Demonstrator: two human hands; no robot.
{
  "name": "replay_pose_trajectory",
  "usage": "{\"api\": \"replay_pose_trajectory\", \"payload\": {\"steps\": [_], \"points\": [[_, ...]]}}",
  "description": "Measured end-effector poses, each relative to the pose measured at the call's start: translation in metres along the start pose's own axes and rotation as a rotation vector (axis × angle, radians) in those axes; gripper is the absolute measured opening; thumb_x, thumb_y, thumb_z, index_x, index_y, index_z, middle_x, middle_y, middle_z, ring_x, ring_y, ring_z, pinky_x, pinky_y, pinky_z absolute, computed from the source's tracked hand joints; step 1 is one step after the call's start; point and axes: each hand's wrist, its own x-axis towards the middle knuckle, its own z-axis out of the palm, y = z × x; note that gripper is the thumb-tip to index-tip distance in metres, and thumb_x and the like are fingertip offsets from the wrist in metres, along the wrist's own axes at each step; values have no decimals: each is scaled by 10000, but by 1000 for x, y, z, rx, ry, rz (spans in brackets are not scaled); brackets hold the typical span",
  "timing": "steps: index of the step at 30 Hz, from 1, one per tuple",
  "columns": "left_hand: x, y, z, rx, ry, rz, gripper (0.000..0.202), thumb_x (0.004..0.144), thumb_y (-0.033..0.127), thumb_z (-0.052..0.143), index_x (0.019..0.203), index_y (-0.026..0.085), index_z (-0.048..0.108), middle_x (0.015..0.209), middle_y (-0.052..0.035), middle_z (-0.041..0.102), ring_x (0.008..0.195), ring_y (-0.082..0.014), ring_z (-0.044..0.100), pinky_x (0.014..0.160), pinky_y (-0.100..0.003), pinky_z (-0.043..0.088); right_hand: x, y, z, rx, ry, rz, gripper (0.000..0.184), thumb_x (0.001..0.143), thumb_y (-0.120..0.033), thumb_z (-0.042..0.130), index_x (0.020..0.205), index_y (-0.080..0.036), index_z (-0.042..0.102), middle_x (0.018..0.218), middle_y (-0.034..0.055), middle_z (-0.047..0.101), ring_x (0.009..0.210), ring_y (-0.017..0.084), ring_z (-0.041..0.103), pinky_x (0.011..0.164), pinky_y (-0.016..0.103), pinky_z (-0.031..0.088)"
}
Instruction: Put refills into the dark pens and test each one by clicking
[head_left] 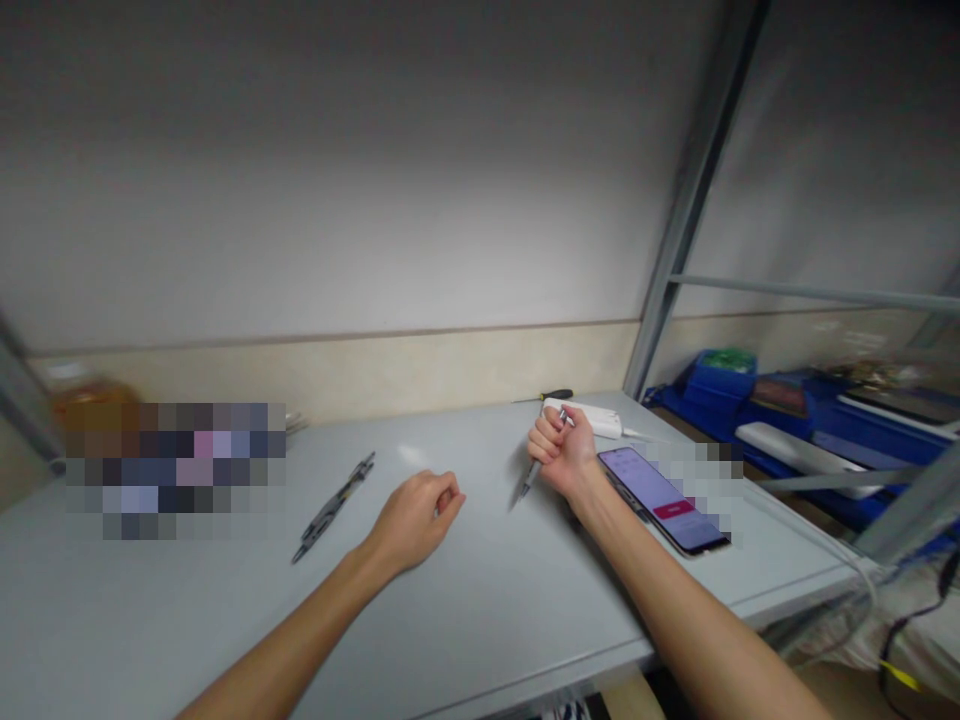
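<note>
My right hand is closed around a slim grey pen, whose pointed end slants down toward the desktop. My left hand hovers over or rests on the desk with its fingers curled in; a tiny pale spot shows at the fingers, too small to name. Left of it lies a long, slim grey-and-black thing, like one or two pens side by side. Close to my right wrist is a phone with a lit screen, and a dark slim object along its left edge is partly hidden by my arm.
Behind my right hand are a white power strip with a cable and a screwdriver. A blurred-out patch covers items at the left. Metal posts and a rail bound the right side, with blue trays beyond. The wall closes the back.
</note>
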Motion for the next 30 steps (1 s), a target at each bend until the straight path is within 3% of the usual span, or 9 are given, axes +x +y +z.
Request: {"api": "replay_pose_trajectory", "payload": {"steps": [4,10,18,21,26,30], "points": [[0,-1,0,2,-4,3,223,839,293,411,688,192,541,635,-5,553,662,-146,505,630,-249,340,0,0,0,-13,-19,-8,397,828,-408,323,493,-197,297,410,-90,110,348,67,61,302,176,121],[-1,0,0,12,-11,1,228,840,286,408,706,189,565,642,-9,558,666,-148,507,645,-254,349,0,0,1,-73,-44,14,327,786,-339,358,494,-195,322,404,-87,125,350,67,67,307,172,128],[-1,0,-2,18,-15,12,231,844,284,409,713,190,573,650,-14,566,670,-150,513,643,-253,354,-2,1,8,-201,-56,51,274,756,-401,412,576,-194,404,433,-82,228,347,64,197,327,161,190],[-1,1,-2,24,-22,17,234,846,283,405,716,187,574,654,-17,566,674,-150,513,644,-253,354,1,6,10,-275,16,66,195,746,-363,419,668,-191,467,445,-72,314,354,70,270,333,162,219],[-1,0,-2,33,-32,19,226,840,278,411,722,182,578,663,-21,572,677,-150,513,642,-256,355,6,21,8,-674,252,35,156,720,-264,455,806,-169,543,517,-39,461,413,90,404,373,188,325],[-1,0,-3,32,-37,20,225,837,278,415,716,181,579,665,-24,574,682,-153,516,653,-261,360,6,30,1,-1324,307,-141,132,734,-286,507,735,-182,588,492,-30,460,484,122,466,499,238,386]]}}
